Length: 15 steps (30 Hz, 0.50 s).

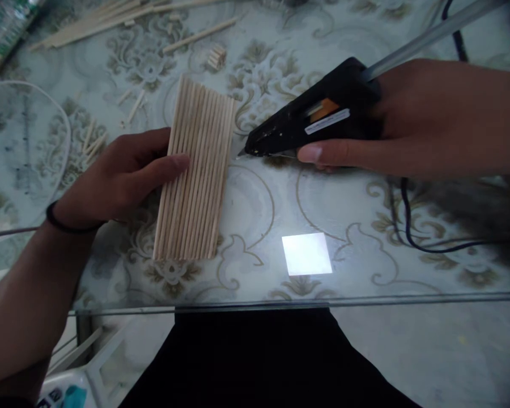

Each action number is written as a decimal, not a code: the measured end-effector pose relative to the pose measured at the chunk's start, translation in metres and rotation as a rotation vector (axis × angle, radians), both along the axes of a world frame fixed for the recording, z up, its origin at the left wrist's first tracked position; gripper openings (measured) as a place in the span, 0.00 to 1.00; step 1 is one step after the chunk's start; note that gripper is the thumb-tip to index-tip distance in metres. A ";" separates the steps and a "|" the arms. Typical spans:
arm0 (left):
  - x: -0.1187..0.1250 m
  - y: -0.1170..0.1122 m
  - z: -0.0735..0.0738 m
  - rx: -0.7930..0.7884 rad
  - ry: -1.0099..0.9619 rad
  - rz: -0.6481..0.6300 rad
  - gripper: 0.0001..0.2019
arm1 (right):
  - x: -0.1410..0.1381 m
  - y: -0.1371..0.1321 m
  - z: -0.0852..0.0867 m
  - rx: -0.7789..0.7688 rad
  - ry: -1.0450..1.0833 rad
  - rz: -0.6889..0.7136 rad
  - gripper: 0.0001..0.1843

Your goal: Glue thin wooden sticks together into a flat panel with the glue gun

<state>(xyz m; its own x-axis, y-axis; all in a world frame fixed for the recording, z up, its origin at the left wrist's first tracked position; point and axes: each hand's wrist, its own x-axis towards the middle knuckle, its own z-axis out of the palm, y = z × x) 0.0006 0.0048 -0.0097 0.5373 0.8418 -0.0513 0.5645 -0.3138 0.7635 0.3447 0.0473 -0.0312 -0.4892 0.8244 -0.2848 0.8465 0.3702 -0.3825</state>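
My left hand (131, 170) grips a panel of thin wooden sticks (199, 175) laid side by side, thumb on its face and the other fingers out of sight behind it. The panel's top edge slants down to the right. In my right hand (391, 124) is a black glue gun (314, 116) with a small orange part and a white label. A long translucent glue stick (429, 39) juts from its rear. The nozzle points left and stops close to the panel's right edge, with little space between them.
A patterned, glass-topped table (255, 260) ends in front of my lap. Loose wooden sticks (110, 20) lie at the far left, with short cut pieces (94, 144) and a small bundle (216, 56) nearer. A black cord (425, 249) trails right; a white cable (66, 130) curves at left.
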 end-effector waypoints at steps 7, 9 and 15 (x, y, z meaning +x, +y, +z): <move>-0.001 0.000 -0.001 -0.003 0.004 0.015 0.17 | -0.003 0.001 0.002 0.009 -0.107 -0.020 0.72; -0.001 0.000 -0.001 -0.001 -0.002 0.017 0.15 | -0.002 0.001 0.001 0.014 -0.104 -0.017 0.70; -0.001 -0.001 -0.001 0.012 0.006 0.010 0.13 | 0.001 0.001 -0.001 0.035 -0.102 -0.020 0.65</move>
<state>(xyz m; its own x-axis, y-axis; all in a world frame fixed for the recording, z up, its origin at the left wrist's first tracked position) -0.0004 0.0042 -0.0105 0.5282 0.8480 -0.0439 0.5720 -0.3172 0.7564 0.3462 0.0479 -0.0322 -0.4425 0.8440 -0.3030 0.8877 0.3644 -0.2814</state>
